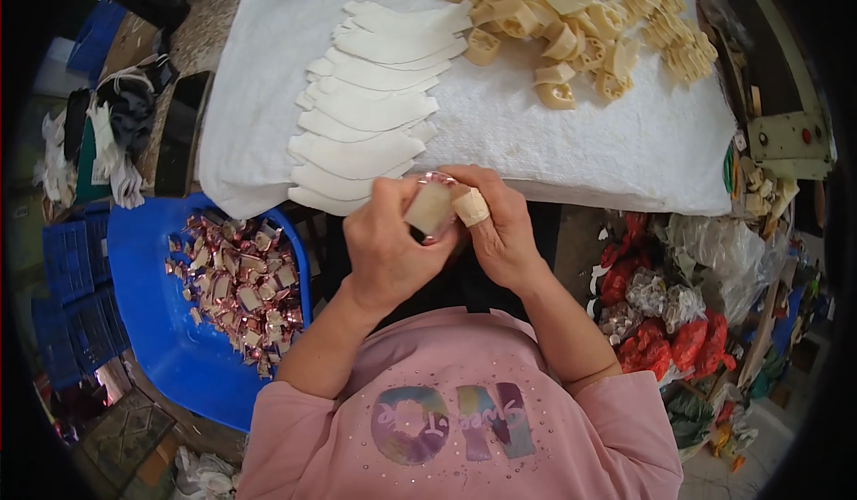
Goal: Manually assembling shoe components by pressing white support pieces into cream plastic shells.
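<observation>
Between my hands, just off the near edge of the cloth-covered table, is a small shiny pink piece with a flat beige face (pixel 429 209); its exact kind I cannot make out. My left hand (pixel 386 243) is closed around its left side, thumb below. From the right, my right hand (pixel 502 228) grips it, fingers curled over the far rim. Beige tape wraps the right thumb. Just beyond my hands, curved white strips (pixel 357 147) overlap in a column on the white cloth (pixel 518 156).
A blue tub (pixel 161 321) at the left holds many similar pink, beige-faced pieces (pixel 245 286). Hollow beige moulded pieces (pixel 558 40) are heaped at the far right of the cloth. A dark phone (pixel 183 129) lies left. Red and clear plastic bags (pixel 674 344) crowd the right side.
</observation>
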`<act>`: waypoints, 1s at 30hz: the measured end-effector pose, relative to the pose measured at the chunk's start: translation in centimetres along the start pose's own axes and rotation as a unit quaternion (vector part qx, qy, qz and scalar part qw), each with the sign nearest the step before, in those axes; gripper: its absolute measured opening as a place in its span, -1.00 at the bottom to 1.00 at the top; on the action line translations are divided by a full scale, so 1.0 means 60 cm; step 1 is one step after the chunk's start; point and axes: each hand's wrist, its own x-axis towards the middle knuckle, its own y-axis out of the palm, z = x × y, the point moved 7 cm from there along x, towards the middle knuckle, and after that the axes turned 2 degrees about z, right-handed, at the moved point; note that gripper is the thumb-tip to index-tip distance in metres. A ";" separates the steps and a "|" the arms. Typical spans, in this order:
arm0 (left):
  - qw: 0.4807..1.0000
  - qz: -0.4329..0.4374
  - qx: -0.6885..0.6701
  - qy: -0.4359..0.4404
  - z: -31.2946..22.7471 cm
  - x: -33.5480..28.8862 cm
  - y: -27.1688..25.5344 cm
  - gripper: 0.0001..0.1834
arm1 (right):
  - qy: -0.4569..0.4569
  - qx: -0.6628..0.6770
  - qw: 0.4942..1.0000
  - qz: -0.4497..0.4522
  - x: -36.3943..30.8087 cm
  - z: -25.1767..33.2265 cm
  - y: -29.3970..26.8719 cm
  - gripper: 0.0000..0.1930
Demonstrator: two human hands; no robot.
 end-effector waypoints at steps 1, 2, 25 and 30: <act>1.000 -0.007 -0.010 -0.013 0.023 -0.011 -0.014 -0.54 | -0.026 -0.033 0.999 0.027 0.008 0.012 0.004 -0.78; 0.998 -0.016 -0.007 -0.057 0.039 -0.018 -0.033 -0.55 | -0.029 -0.030 0.999 0.030 0.017 0.008 0.002 -0.78; 0.992 -0.012 0.128 0.006 0.091 0.035 -0.112 -0.72 | -0.215 -0.328 0.920 0.020 0.172 0.050 0.077 -0.79; 0.988 0.032 0.153 0.013 0.107 0.055 -0.074 -0.76 | -0.231 -0.412 0.879 0.059 0.210 0.036 0.132 -0.80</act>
